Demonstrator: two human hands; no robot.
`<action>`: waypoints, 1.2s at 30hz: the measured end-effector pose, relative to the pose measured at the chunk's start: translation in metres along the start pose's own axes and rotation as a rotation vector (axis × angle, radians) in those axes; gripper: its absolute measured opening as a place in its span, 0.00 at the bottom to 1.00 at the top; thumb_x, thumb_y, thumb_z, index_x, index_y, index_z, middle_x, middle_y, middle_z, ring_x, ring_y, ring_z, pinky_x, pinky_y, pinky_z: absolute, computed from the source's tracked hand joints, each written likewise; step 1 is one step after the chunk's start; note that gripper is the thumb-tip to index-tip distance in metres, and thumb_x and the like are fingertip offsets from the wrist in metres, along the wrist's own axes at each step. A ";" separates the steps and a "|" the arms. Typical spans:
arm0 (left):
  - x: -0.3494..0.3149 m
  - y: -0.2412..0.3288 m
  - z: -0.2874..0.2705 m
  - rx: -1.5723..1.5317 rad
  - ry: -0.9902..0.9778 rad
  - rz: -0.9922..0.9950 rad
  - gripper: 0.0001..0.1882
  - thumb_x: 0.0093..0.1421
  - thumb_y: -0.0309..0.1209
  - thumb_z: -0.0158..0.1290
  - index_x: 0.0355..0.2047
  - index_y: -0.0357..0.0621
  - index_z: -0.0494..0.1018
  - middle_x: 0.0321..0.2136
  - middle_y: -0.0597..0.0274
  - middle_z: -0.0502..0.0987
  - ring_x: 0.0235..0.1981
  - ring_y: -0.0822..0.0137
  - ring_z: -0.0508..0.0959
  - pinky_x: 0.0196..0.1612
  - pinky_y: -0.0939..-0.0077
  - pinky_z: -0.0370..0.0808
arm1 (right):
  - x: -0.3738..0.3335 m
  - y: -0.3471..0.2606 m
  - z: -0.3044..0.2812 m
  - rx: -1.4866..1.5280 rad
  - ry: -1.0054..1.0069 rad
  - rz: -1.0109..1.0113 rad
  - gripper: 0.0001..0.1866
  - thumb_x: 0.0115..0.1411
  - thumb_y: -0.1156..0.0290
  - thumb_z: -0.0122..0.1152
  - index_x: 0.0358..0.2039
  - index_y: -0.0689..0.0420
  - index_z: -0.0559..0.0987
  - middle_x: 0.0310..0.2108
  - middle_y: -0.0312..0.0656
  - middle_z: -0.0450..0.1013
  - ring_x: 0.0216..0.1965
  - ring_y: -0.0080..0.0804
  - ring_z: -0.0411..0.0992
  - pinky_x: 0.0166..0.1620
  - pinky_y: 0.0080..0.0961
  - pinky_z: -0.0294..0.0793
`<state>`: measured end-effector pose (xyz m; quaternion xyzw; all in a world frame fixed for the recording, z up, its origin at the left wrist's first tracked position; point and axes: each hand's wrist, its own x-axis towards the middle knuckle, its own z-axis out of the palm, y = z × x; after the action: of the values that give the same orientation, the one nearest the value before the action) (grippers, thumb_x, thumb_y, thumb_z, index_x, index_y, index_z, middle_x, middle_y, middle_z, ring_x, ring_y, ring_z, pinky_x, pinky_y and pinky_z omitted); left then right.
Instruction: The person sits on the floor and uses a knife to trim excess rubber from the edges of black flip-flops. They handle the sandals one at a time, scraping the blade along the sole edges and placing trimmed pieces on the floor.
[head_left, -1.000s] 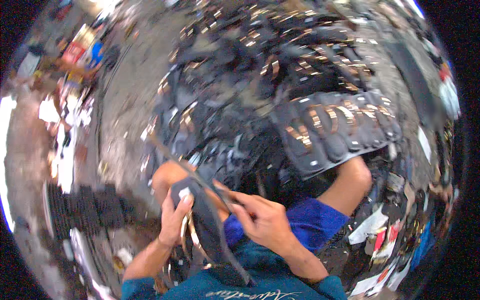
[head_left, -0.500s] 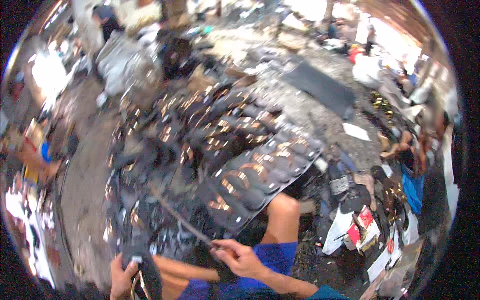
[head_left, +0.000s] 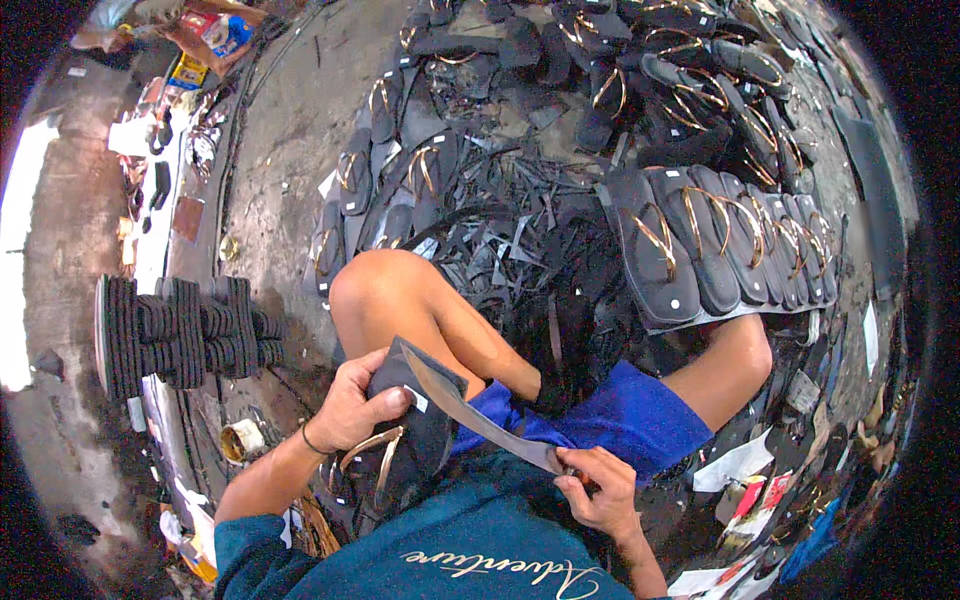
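Note:
My left hand (head_left: 352, 408) is closed round one end of a black flip-flop (head_left: 428, 446) with gold straps, its thumb pressed on the sole beside a small white label. In my right hand (head_left: 603, 490) is the handle of a knife (head_left: 497, 433) with a long, slightly curved grey blade. The blade reaches up and left across the flip-flop, and its tip end lies over the sole's end near my left fingers. Whether the edge bites into the sole I cannot tell. Both hands are above my lap, over blue shorts (head_left: 640, 415).
A board (head_left: 690, 318) with a row of gold-strapped flip-flops lies by my right knee. Black offcuts (head_left: 515, 245) pile up ahead, with more flip-flops (head_left: 690, 90) beyond. To the left stand stacked black soles (head_left: 180, 330) and a small tin (head_left: 242, 440).
The view has swung downward and left. The knife, earlier pointing out over the pile, now lies across the flip-flop. The flip-flop stays in my left hand.

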<state>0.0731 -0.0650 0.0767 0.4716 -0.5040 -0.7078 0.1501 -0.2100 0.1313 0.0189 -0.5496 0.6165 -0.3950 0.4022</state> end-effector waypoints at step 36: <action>0.067 0.046 0.067 -0.346 0.320 0.316 0.20 0.56 0.20 0.60 0.50 0.44 0.72 0.41 0.63 0.79 0.41 0.67 0.80 0.45 0.71 0.80 | 0.074 -0.017 -0.045 0.557 0.431 0.155 0.16 0.67 0.70 0.56 0.53 0.62 0.75 0.35 0.42 0.81 0.26 0.16 0.72 0.29 0.16 0.73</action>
<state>-0.0280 -0.0933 0.0847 0.4604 -0.4130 -0.6678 0.4142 -0.2507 0.0584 0.0468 -0.2747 0.5958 -0.6232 0.4258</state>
